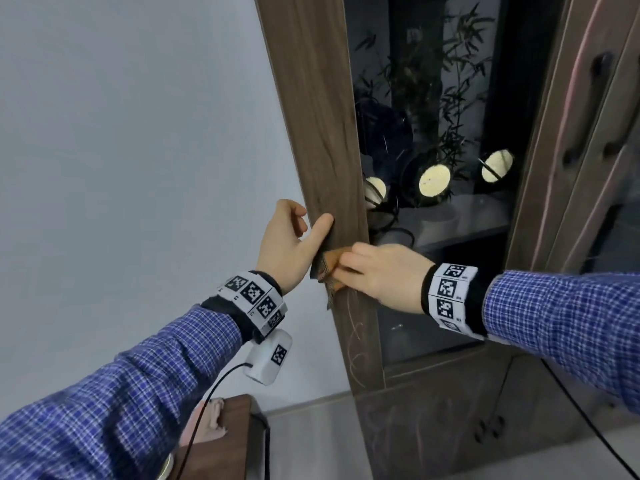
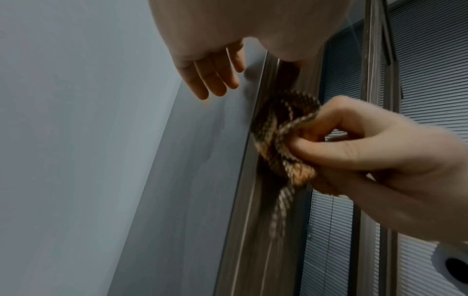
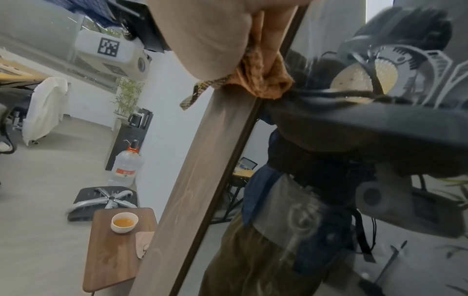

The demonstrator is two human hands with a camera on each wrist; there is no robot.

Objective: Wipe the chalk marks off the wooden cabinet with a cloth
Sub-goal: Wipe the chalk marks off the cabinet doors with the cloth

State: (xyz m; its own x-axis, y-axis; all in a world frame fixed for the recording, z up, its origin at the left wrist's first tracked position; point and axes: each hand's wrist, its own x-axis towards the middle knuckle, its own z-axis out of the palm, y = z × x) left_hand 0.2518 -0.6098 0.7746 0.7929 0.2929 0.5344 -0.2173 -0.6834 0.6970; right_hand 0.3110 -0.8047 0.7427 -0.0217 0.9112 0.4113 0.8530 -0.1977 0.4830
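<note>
From my head, my right hand [image 1: 381, 271] bunches the cloth [image 1: 329, 268] against the cabinet [image 1: 318, 116] post, above the chalk marks [image 1: 356, 344] left to wipe; my left hand [image 1: 291, 244] braces the post, fingers loose. At my left wrist, grey wall [image 2: 76, 140] beside the post. At my right wrist, a cup [image 3: 124, 222] on a side table [image 3: 108, 260] below.

The right hand [image 2: 380, 160] pinches a bunched brown-and-tan cloth [image 2: 283, 140] between thumb and curled fingers, pressing it against the wooden cabinet [image 2: 253, 230] frame. A loose tail of cloth hangs below the grip (blurred). Above the grip, the left hand [image 2: 215, 66] has straight fingers reaching behind the frame's edge. Right of the grip, glass reflects slatted blinds [image 2: 430, 80].
</note>
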